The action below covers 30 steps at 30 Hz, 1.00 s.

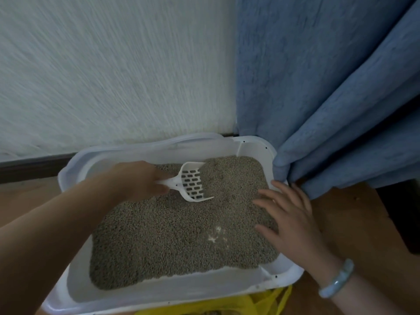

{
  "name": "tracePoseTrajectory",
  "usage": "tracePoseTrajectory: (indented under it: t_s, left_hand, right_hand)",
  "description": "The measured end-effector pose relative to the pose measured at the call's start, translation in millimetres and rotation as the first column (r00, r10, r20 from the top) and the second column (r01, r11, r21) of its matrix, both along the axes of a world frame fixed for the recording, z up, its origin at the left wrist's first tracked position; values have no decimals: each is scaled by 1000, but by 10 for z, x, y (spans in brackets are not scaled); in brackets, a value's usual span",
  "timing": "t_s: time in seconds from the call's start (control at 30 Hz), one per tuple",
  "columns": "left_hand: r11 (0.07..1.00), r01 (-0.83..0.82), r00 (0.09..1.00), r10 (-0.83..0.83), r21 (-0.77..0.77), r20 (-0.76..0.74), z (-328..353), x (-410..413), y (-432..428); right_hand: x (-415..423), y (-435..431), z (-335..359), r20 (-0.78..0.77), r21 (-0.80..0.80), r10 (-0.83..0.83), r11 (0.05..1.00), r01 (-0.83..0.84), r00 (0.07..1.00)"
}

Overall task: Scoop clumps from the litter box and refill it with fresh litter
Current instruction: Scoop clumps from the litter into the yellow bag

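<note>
Head cam: my left hand point(141, 180) grips scoop point(193, 184), axis 9-to-3 o'clock, mouth at 3; right hand point(288, 214) splayed open over litter point(159, 235); curtain point(318, 87) touches litter box point(254, 144) at 2.

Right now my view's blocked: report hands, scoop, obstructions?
Left hand grips white slotted plastic scoop, edge in grey pellet litter. Right hand open over litter. Blue fabric curtain against white plastic litter box's far right corner.
</note>
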<state>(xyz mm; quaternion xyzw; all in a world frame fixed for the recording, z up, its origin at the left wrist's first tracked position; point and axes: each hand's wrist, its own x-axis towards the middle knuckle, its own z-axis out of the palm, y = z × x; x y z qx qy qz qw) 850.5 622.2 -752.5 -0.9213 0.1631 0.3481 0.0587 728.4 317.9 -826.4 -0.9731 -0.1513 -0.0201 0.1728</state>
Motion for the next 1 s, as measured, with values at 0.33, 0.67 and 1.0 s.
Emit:
tracePoseTrajectory:
  t_s: [0.33, 0.67, 1.0]
  left_hand:
    - [979, -62, 997, 70, -194, 36, -370, -34, -167]
    - [897, -167, 967, 230, -409, 111, -731, -444, -167]
    - [788, -208, 939, 327, -580, 108, -785, -604, -187]
  right_hand:
    - [0, 4, -64, 32, 112, -69, 992, 65, 997]
    - [1, 10, -56, 36, 99, -61, 993, 57, 998]
    - [-1, 3, -45, 45, 93, -57, 994, 53, 997]
